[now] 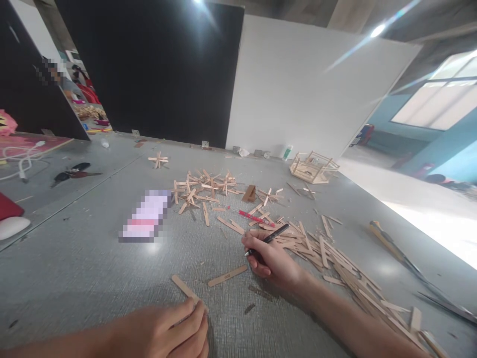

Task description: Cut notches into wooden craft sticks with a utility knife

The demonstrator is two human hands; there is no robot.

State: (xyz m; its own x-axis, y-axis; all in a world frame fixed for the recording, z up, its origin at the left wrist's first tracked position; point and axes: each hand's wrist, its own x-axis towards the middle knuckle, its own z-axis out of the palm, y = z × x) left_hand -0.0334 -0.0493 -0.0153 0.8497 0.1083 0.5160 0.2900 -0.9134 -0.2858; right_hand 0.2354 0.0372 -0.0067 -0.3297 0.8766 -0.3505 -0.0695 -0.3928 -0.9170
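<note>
My right hand (274, 261) grips a black pen (278, 232) between thumb and fingers, its tip pointing left just above the grey table (122, 278). Low in the view, my left hand (182, 330) is closed on the near end of a wooden craft stick (183, 287), whose far end sticks out up and to the left. Between both hands lies another craft stick (228, 276) with a small rectangle marked on its middle. Beyond my right hand are a red pen (256, 218) and a heap of loose craft sticks (298, 243).
Star-shaped stick bundles (212, 185) lie farther back, with a stick frame (314, 169) at the back right. A pixelated phone-like slab (147, 215) is left of centre. Long-handled cutters (395, 248) lie right; keys (74, 171) lie left. Black and white panels (301, 84) stand behind.
</note>
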